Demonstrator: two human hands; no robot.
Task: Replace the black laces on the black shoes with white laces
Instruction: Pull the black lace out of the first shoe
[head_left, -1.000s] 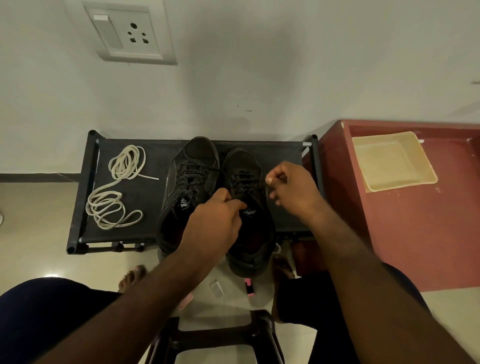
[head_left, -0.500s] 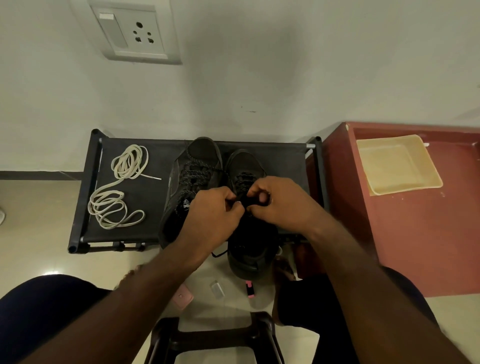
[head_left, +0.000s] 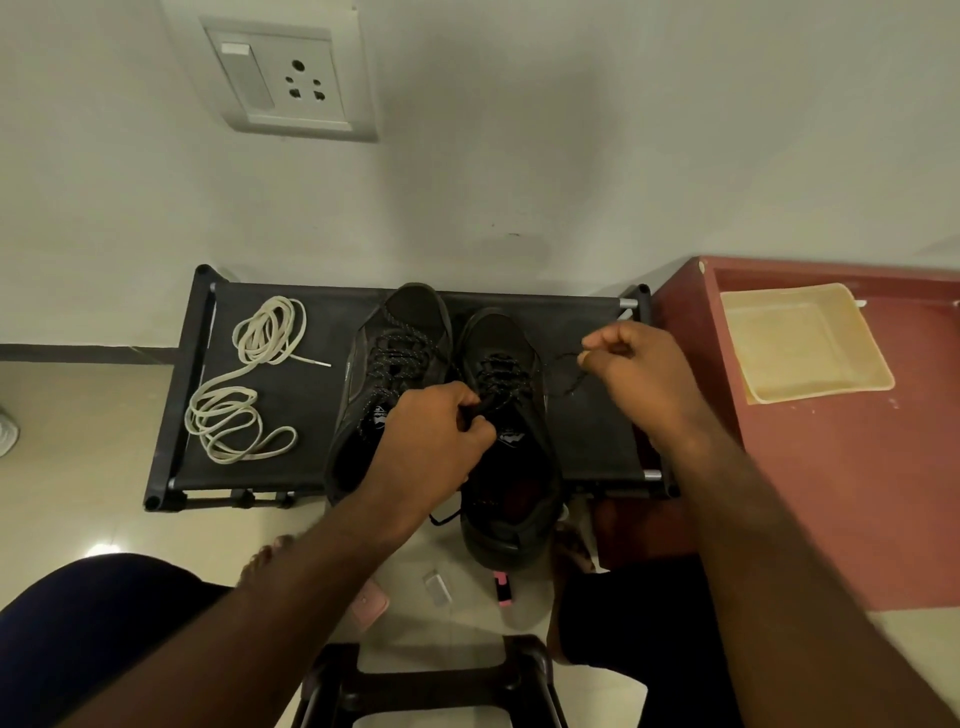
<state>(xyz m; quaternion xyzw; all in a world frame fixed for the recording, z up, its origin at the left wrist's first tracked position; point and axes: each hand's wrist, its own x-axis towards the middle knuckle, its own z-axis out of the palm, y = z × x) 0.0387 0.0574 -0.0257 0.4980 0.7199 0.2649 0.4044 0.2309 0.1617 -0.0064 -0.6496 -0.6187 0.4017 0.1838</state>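
Black fabric-topped rack (head_left: 587, 431) stands against a pale wall (head_left: 571, 156) on a glossy cream tiled floor (head_left: 67, 467).

On the rack, near its middle: left shoe (head_left: 400, 332) and right shoe (head_left: 498, 338), both black, side by side, toes toward the wall, heels overhanging the rack's front edge. Left shoe is laced in black. White laces (head_left: 244, 384) lie in loose coils on the rack's left end, well apart from the shoes, untouched.

Left hand (head_left: 426, 447): over the right shoe's tongue, fingers curled, pinching lace at the upper rows.

Right hand (head_left: 639, 369): raised over the rack's right end, thumb and forefinger pinching a free length of black lace (head_left: 566, 364) drawn sideways from the right shoe.

Above the rack, high on the wall: white switch-and-socket plate (head_left: 291, 78). Just beside the rack's right end: red-brown cabinet (head_left: 831, 493), with a cream tray (head_left: 800, 343) lying on its top. On the floor in front of the rack: a few small pink and clear items, too small to identify. Further in front of the rack, at the bottom of the view: dark stool (head_left: 431, 686).
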